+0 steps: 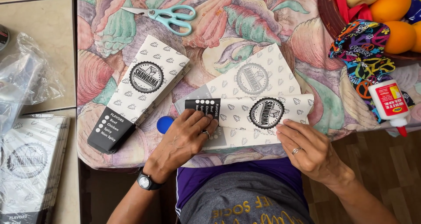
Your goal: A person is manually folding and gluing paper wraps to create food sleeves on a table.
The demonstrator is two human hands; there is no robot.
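Both hands [184, 138] [307, 149] on paper sleeve [258, 114]; oranges [392, 7] in basket [326, 9].

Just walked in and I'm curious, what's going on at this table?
A person is folding a printed paper sheet on a floral tablecloth. The left hand presses its black end; the right hand holds the folded edge. A finished paper sleeve, scissors and a glue bottle lie nearby.

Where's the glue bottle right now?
In the head view, the white glue bottle lies at the table's right edge, red tip pointing down, partly on the colourful patterned cloth, just below the fruit bowl and beyond the right hand.
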